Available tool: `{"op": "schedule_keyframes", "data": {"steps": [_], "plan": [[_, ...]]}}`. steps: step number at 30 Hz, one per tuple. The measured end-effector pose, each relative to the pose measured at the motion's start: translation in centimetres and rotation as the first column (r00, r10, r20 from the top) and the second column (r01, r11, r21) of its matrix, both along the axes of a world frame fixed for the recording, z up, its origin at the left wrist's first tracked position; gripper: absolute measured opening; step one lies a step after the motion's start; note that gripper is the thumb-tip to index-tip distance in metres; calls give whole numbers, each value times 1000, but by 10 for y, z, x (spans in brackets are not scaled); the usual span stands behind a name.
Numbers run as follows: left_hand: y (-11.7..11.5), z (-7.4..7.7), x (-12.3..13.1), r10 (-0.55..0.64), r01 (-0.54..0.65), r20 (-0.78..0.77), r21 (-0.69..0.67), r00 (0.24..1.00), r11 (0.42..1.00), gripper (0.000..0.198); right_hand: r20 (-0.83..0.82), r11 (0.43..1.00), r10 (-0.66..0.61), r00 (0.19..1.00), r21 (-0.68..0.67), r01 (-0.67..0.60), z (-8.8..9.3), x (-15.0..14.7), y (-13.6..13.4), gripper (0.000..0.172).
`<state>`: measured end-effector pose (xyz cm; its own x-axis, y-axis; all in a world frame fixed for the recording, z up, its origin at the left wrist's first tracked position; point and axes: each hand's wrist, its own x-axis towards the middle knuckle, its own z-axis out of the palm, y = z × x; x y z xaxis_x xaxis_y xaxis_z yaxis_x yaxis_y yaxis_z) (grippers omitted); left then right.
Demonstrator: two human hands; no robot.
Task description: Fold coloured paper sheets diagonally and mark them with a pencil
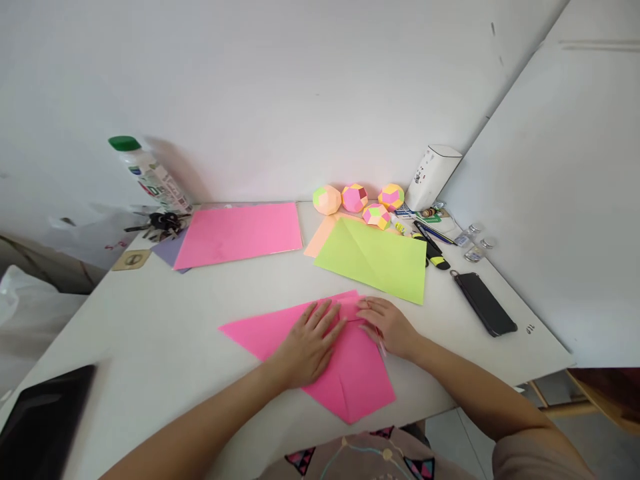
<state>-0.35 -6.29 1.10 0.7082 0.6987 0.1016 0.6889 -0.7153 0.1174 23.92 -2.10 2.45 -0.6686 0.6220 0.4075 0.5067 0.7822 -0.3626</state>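
Note:
A bright pink sheet of paper (360, 373) lies on the table in front of me, with folds across it and a small folded flap near its upper edge. Flat on its middle rests my left hand (310, 340), fingers spread and pressing on the paper. My right hand (393, 327) is at the upper right edge, its fingertips by the flap. A thin pen-like stick (381, 341) pokes out below its closed fingers; its exact kind is unclear.
Behind are a pink stack (240, 233), a green sheet (375, 257) and several paper balls (355, 198). A bottle (155, 180) and keys (165, 223) stand left. Right are a cutter (435, 253), glass vials (467, 235) and a black case (484, 303). A dark tablet-like slab (50, 420) lies front left.

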Motion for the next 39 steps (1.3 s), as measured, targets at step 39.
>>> {"op": "schedule_keyframes", "data": {"steps": [39], "plan": [[-4,-6,24,234,-222,339,-74,911,972,57,78,953,301,951,-71,-295,-8,1,33,23]]}}
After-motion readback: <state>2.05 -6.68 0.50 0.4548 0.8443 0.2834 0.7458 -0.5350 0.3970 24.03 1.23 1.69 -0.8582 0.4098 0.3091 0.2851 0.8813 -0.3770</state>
